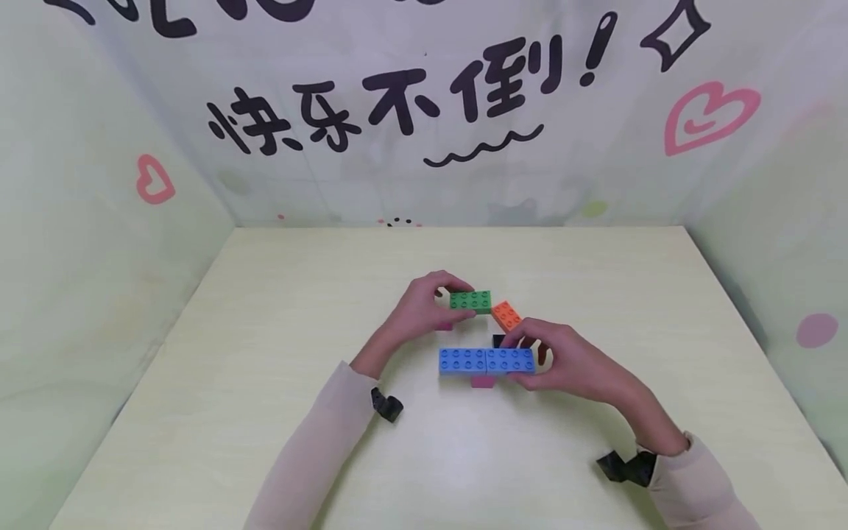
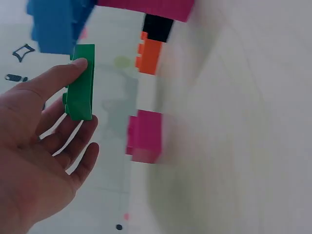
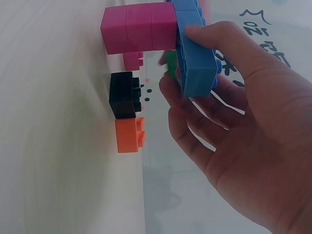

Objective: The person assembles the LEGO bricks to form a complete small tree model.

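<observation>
My left hand (image 1: 422,305) pinches a green brick (image 1: 470,301), my right hand (image 1: 567,359) a blue brick (image 1: 509,361); likely light, stiff: grip sides.

We look down on a pale table (image 1: 318,294) with a faint grain, its far edge straight and its sides spreading apart towards us. Near its middle we see a pink stack (image 1: 482,382) of three bricks standing upright on the surface, and just beyond it a black brick (image 3: 122,96) and an orange brick (image 3: 126,136), both studs up, the orange one turned at an angle. Farther back than the stack and to its left, we find a separate pink brick (image 2: 149,136) resting with its studs up.
</observation>
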The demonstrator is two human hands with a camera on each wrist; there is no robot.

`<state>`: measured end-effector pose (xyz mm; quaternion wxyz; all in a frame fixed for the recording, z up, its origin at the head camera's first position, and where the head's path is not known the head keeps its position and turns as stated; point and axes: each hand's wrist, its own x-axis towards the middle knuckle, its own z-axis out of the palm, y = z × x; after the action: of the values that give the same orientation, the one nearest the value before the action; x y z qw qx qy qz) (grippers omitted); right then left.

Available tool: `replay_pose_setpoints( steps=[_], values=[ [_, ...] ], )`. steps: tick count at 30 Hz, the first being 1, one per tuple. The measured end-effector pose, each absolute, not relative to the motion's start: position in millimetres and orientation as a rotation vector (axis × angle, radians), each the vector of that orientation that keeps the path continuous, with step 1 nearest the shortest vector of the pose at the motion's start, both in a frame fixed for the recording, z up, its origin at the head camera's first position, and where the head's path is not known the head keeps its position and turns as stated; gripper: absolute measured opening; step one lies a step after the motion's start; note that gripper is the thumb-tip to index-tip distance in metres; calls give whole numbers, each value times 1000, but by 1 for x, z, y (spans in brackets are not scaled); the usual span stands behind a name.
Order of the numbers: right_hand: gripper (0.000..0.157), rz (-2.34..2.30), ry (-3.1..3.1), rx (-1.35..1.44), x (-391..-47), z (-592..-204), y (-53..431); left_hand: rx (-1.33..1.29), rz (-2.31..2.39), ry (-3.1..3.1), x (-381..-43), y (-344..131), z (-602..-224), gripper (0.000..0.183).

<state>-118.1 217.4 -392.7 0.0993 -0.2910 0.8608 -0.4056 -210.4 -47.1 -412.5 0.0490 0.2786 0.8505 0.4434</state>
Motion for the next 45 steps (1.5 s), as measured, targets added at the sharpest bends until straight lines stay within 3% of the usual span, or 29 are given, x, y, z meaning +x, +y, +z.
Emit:
replay_pose_setpoints(
  steps=[7, 15, 45],
  values=[
    [44, -1202, 2548, -883, -119, -393, 218, 938, 1333, 2585, -168, -61, -380, 35],
    [45, -1241, 2542, -920, -120, -397, 218, 1032, 1355, 2563, -137, -63, -380, 33],
    [44, -1234, 2531, -937, -123, -398, 218, 1067, 1278, 2588, -133, -56, -387, 35]
  ],
)
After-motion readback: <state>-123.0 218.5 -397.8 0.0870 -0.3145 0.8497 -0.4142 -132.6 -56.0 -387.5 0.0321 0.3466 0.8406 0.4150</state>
